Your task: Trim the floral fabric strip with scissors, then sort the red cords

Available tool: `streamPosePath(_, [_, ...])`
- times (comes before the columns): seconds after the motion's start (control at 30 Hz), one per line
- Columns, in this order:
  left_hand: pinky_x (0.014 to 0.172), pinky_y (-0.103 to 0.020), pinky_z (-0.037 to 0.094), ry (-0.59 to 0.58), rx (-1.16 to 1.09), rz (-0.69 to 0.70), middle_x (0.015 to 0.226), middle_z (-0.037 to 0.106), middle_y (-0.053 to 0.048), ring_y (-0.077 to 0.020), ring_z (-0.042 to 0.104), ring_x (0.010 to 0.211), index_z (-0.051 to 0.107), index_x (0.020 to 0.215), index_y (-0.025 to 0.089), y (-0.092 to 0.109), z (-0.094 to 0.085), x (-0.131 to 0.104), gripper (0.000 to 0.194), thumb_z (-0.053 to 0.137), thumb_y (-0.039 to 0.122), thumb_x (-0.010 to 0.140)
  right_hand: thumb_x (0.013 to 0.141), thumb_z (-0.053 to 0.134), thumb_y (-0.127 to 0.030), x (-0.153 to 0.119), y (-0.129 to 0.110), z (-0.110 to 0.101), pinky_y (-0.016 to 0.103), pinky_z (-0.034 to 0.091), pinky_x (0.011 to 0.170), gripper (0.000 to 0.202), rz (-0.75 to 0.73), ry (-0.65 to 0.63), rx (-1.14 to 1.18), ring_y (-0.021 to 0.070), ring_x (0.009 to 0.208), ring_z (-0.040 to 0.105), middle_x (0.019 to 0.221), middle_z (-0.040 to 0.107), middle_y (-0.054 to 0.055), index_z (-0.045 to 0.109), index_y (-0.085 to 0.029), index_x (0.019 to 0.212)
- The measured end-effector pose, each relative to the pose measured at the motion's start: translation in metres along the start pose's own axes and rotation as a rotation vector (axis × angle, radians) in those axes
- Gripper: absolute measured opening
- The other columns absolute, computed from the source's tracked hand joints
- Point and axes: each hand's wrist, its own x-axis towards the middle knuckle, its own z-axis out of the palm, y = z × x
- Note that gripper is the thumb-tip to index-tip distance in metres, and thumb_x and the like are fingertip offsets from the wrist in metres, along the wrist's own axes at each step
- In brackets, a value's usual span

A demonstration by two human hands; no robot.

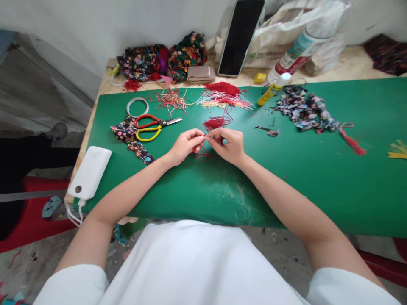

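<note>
My left hand point(187, 146) and my right hand point(228, 145) meet over the green mat, their fingertips pinched together. Between them is a thin red cord point(203, 155), with loose strands hanging below the fingers. Just beyond my hands lies a small pile of red cords point(216, 123). Farther back sits a bundle of red, white and pink cords point(224, 96). To the left of my left hand are scissors point(159, 123) with one red and one yellow handle loop. They rest partly on a strip of floral cloth point(127, 131).
A white power bank point(92, 169) with a cable lies at the left edge. Behind stand a phone point(241, 38), a glue stick point(273, 89) and a spray can point(299, 51). At right are floral scraps point(305, 110) and a red tassel point(352, 140). A tape roll point(137, 100) lies near the scissors.
</note>
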Motion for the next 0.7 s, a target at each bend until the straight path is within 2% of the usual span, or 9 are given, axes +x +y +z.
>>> streamPosePath(0.3, [0.05,-0.019,0.035,-0.017,0.002,0.033,0.057,0.054,0.006,-0.0028,0.046,0.046,0.059,0.075,0.015,-0.0036,-0.002,0.0011,0.016,0.071,0.017,0.086,0.093,0.063,-0.036,-0.0011,0.0021,0.0007,0.027,0.042,0.053,0.02,0.038,-0.01,-0.025,0.0114,0.049,0.044,0.057,0.052,-0.004,0.069,-0.022,0.08])
streamPosePath(0.57, [0.049,-0.019,0.033,-0.04,0.008,0.04,0.056,0.054,0.007,-0.0023,0.045,0.045,0.06,0.076,0.014,-0.0062,-0.0041,0.0039,0.015,0.072,0.017,0.084,0.092,0.067,-0.025,0.0009,0.002,0.0011,0.024,0.038,0.051,0.013,-0.063,0.038,0.04,0.0094,0.048,0.041,0.057,0.048,-0.007,0.067,-0.021,0.08])
streamPosePath(0.7, [0.049,-0.019,0.034,-0.06,0.019,0.043,0.057,0.054,0.007,-0.0022,0.045,0.046,0.061,0.077,0.014,-0.0071,-0.0052,0.0046,0.017,0.076,0.022,0.082,0.092,0.066,-0.025,0.001,0.0026,0.0013,0.023,0.037,0.05,0.014,-0.049,0.033,0.037,0.0091,0.049,0.04,0.057,0.046,-0.007,0.066,-0.021,0.079])
